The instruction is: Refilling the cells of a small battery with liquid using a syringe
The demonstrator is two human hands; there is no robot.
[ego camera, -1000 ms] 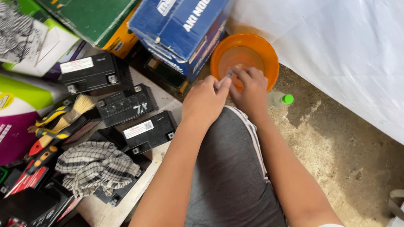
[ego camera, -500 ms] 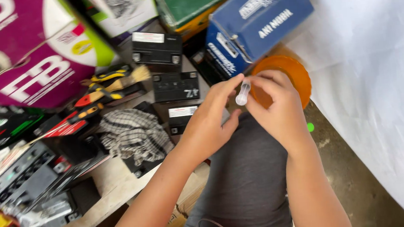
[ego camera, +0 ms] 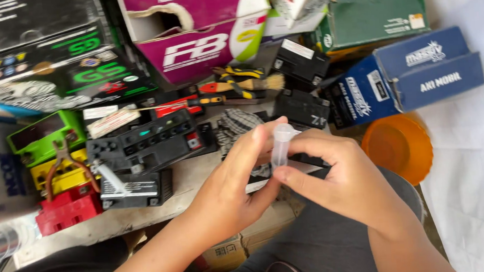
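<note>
While both hands, left hand and right hand, pinch it, the clear tube stands upright.

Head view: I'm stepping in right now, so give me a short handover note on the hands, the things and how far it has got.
Left hand: fingers on the upper part of a small clear tube.
Right hand: thumb and fingers grip the same tube lower down; the tube stands roughly upright above the lap.
Things: black batteries and a checked cloth lie on the board ahead, a brush behind them, an orange bowl on the floor to the right.
Done: tube is up in both hands.
Left: cannot tell whether the tube is capped or what it holds.
</note>
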